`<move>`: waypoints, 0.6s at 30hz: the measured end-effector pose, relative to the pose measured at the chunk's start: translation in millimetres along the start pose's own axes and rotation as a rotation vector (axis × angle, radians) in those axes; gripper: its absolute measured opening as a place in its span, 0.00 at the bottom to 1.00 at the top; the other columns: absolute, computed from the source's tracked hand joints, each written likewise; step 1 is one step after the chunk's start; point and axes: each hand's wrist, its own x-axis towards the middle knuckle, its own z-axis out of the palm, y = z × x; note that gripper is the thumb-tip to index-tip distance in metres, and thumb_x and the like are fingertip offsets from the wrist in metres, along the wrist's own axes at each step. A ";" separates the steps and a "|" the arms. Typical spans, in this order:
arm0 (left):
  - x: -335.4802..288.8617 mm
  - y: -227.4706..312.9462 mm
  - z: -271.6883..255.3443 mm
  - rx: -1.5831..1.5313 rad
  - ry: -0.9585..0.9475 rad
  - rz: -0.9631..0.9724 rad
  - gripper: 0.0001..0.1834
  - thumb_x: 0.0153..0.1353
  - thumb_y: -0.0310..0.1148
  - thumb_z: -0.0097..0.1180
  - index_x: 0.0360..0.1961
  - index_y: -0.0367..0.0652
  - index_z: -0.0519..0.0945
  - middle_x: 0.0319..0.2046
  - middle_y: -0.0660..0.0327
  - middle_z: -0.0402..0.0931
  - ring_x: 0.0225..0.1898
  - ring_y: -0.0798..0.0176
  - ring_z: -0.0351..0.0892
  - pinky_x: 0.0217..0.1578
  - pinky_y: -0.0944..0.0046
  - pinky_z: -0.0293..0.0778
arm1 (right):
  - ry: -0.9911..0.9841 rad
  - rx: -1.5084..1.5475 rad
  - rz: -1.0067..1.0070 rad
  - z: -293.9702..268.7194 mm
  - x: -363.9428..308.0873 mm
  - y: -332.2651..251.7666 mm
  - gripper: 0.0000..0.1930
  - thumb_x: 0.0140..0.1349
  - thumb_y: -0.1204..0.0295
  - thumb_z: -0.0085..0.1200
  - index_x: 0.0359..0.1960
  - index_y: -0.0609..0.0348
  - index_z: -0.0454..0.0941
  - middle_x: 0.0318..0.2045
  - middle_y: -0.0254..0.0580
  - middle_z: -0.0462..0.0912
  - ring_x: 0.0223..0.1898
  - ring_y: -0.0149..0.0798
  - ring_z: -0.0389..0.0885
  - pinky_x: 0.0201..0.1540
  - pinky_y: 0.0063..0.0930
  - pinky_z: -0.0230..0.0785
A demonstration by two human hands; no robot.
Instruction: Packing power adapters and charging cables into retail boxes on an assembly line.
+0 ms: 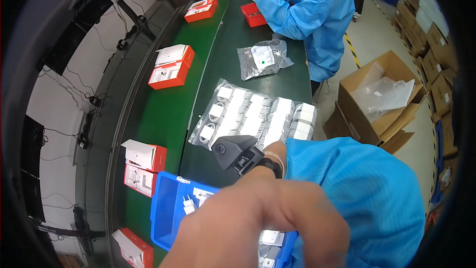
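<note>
My right hand point(238, 221) is large, blurred and very near the view, in front of a blue tray point(161, 213). One digit curves down at its right; the other fingertips are hidden or out of the picture, and so is anything they may hold. A dark strap at the wrist carries a small black camera point(235, 151), beyond which begins my blue sleeve point(347, 183). White plug adapters point(189, 204) lie in the tray, partly covered by the hand. Past the wrist lies a clear bag of bundled white cables point(248, 114). My left hand is not visible.
Open red boxes with white inserts point(171, 72) line the green bench point(163, 119) on the left. Further up are a clear plastic bag point(263, 57) and a red bin point(253, 15), beside a blue-sleeved co-worker point(312, 5). An open carton point(354, 84) stands to the right.
</note>
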 end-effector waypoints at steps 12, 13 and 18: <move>136.7 281.1 -115.3 -0.506 0.208 -0.384 0.16 0.68 0.31 0.52 0.54 0.35 0.77 0.51 0.45 0.77 0.49 0.53 0.78 0.51 0.57 0.73 | -0.320 -0.800 0.515 -67.9 -2.8 28.3 0.21 0.59 0.62 0.61 0.46 0.68 0.77 0.38 0.50 0.83 0.36 0.40 0.82 0.39 0.31 0.74; 144.2 297.4 -125.0 -0.510 0.196 -0.354 0.16 0.70 0.31 0.50 0.55 0.34 0.76 0.51 0.48 0.77 0.49 0.54 0.78 0.50 0.59 0.74 | -0.261 -0.992 0.597 -73.6 -6.7 38.1 0.10 0.61 0.68 0.57 0.35 0.62 0.83 0.29 0.44 0.84 0.33 0.38 0.83 0.38 0.35 0.75; 135.1 293.0 -121.7 -0.446 0.300 -0.304 0.13 0.68 0.30 0.54 0.49 0.33 0.79 0.44 0.50 0.80 0.41 0.57 0.79 0.43 0.61 0.76 | -0.741 -1.545 1.691 -109.1 -55.4 27.1 0.12 0.56 0.72 0.50 0.39 0.59 0.83 0.33 0.49 0.83 0.37 0.50 0.82 0.37 0.44 0.74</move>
